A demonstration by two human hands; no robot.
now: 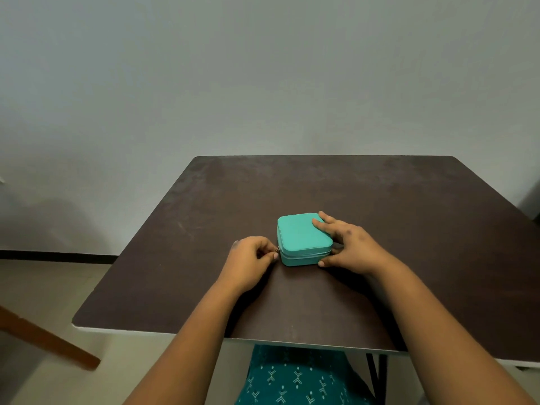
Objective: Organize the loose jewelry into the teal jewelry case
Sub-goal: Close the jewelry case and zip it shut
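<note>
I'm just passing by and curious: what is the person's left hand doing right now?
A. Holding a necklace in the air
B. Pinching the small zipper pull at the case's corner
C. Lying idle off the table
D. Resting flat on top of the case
B: the left hand has its fingertips pinched on the zipper pull at the near left corner of the closed teal jewelry case, while the right hand steadies it.

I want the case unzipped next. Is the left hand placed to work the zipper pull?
Probably yes. The left hand already pinches the small gold zipper pull at the case's near-left corner, nothing lies between them, and the right hand steadies the case from the other side.
</note>
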